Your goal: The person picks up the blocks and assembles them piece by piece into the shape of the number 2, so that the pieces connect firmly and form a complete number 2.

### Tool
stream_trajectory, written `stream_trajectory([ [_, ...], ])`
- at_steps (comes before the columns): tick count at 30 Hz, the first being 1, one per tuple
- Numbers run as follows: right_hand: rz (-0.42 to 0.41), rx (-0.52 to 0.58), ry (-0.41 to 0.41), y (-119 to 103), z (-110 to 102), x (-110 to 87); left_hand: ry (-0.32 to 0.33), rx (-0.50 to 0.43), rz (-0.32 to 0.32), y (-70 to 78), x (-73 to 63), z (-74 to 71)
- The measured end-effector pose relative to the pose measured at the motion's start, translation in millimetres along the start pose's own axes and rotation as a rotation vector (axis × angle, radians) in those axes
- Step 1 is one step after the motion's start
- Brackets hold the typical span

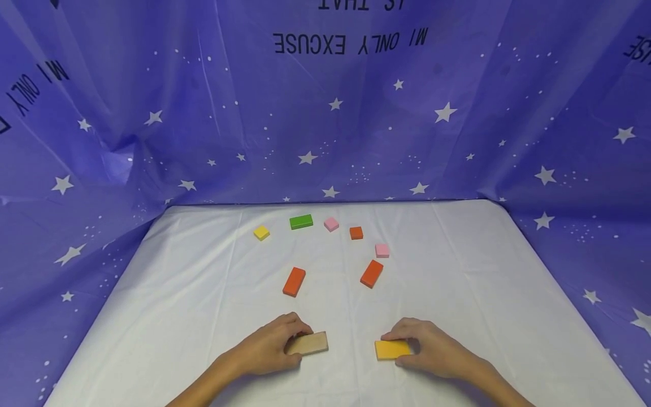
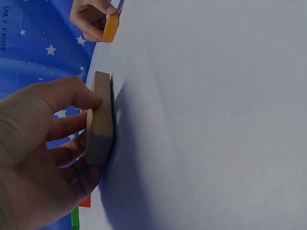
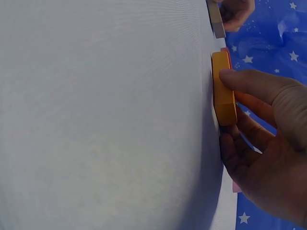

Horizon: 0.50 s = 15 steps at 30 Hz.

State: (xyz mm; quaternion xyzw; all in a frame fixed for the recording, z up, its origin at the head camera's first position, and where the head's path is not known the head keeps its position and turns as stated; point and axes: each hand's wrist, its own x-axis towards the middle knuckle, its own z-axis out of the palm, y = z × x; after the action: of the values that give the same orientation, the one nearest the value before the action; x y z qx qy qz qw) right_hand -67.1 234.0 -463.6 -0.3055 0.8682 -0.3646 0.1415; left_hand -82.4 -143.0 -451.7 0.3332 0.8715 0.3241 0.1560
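Note:
In the head view my left hand (image 1: 272,345) grips a plain wooden block (image 1: 311,343) between thumb and fingers near the front of the table. To its right, my right hand (image 1: 432,347) holds a yellow-orange block (image 1: 390,350) the same way. A gap of white cloth separates the two blocks. The left wrist view shows the thumb pressed along one long side of the wooden block (image 2: 100,120), fingers on the other side. Seen from the right wrist, the thumb lies on the yellow-orange block (image 3: 223,91), with fingers behind it.
Beyond the hands lie two red blocks (image 1: 294,282) (image 1: 372,274). Farther back sit a small yellow block (image 1: 261,233), a green block (image 1: 301,221), two small pink blocks (image 1: 331,224) (image 1: 382,250) and a small orange-red block (image 1: 356,233). A purple starred curtain (image 1: 325,130) surrounds the white-covered table (image 1: 508,316).

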Motion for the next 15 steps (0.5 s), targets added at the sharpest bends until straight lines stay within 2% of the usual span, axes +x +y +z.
stream_trajectory([
  [6, 0.014, 0.015, -0.006, 1, 0, 0.8, 0.038, 0.044, 0.008, -1.2, 5.4, -2.1],
  [15, -0.024, -0.001, 0.010, 1, 1, 1.8, 0.101, 0.121, -0.002, -5.1, 22.0, -4.6],
])
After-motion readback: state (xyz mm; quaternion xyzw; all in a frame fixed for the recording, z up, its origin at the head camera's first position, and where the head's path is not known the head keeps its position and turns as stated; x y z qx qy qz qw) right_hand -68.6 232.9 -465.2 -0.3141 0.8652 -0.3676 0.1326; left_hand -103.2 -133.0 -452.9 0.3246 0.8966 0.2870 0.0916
